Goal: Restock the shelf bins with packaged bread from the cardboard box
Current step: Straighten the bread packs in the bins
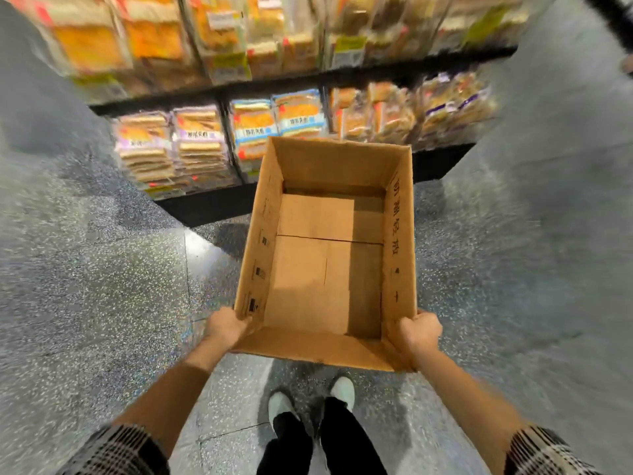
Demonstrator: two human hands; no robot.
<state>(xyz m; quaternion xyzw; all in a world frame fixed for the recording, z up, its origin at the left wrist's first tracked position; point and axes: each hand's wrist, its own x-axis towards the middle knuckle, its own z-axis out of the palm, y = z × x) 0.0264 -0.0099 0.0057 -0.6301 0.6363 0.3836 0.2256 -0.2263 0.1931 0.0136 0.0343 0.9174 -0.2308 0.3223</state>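
In the head view, a cardboard box (pixel 329 248) is held above the speckled floor (pixel 102 269), in front of the shelf (pixel 308 80). Its near left corner is gripped by the left hand (pixel 224 325), its near right corner by the right hand (pixel 419 330). Nothing is seen inside it. Packaged bread (pixel 253 126) is stacked in the shelf bins beyond.

Bread packs (pixel 191 145) on black shelf (pixel 212 204)
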